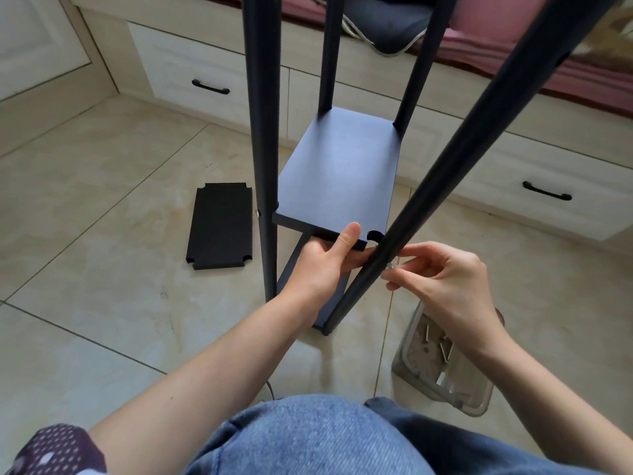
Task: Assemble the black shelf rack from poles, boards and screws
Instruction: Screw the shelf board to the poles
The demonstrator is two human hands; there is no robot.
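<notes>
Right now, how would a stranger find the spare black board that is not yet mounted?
Start at the half-built rack standing on the tiled floor. Left of its near-left pole, the spare board lies flat on the tiles. Unlike the mounted boards, it touches no pole and shows four notched corners.

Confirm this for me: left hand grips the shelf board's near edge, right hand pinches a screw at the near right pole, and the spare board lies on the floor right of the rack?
Not quite. In the head view the spare board lies left of the rack, not right. The left hand does grip the shelf board, and the right hand pinches the screw at the near right pole.
</notes>
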